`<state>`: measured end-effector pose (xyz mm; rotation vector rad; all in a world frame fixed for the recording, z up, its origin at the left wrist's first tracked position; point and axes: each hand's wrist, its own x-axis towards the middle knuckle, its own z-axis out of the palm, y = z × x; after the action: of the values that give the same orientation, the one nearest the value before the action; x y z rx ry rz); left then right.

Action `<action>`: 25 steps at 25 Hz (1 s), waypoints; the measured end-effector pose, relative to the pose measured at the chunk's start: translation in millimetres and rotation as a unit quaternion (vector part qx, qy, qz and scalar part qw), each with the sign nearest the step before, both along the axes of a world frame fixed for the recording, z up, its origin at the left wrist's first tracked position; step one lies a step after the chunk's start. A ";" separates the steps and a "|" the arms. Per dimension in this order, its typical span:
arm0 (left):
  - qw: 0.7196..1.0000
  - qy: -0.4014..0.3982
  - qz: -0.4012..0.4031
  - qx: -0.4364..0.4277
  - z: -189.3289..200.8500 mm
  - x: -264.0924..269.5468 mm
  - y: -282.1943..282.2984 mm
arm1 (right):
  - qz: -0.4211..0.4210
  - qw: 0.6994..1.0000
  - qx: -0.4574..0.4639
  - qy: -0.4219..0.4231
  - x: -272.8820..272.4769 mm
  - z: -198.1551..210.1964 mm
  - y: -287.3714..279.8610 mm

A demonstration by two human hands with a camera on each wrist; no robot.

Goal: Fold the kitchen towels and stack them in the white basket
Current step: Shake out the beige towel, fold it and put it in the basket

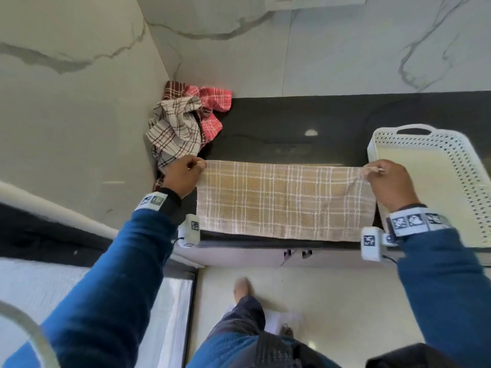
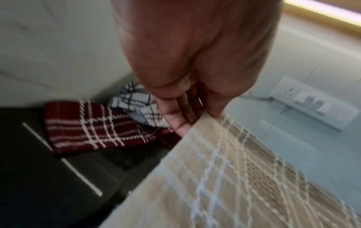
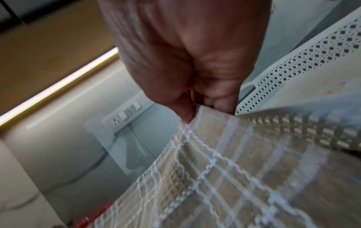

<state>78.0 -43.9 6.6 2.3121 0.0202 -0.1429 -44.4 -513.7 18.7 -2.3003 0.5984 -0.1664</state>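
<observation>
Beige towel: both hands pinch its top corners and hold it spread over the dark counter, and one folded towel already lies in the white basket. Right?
Not quite. The white basket is empty in the head view. The rest holds: left hand and right hand pinch the beige towel at its top corners, spread over the dark counter.

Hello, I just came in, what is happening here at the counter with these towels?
A person is folding kitchen towels. The left hand and the right hand each pinch one upper corner of a beige checked towel, holding it stretched out over the dark counter. A heap of unfolded towels, white, red and dark red, lies in the corner to the left. The white basket stands at the right, and what shows of it holds no towels.
</observation>
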 end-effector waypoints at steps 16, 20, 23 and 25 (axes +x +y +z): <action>0.994 -0.033 -0.012 0.105 -82.2 67.3 -36.0 | -0.135 0.981 -0.113 0.085 88.9 -94.0 10.6; 0.993 -0.009 -0.031 0.113 -81.0 67.8 -36.2 | -0.116 0.978 -0.129 0.116 90.4 -90.7 9.6; 0.982 0.029 -0.025 0.183 -65.3 72.0 -48.7 | -0.103 0.971 -0.139 0.166 91.3 -73.3 23.4; 0.969 -0.018 -0.042 0.242 -51.1 63.2 -72.5 | -0.071 0.960 -0.219 0.159 86.2 -60.5 45.0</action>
<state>141.2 -116.3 -44.5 2.8047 -0.0685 -0.1530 41.8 -468.7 -41.8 -2.7384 0.9722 0.0081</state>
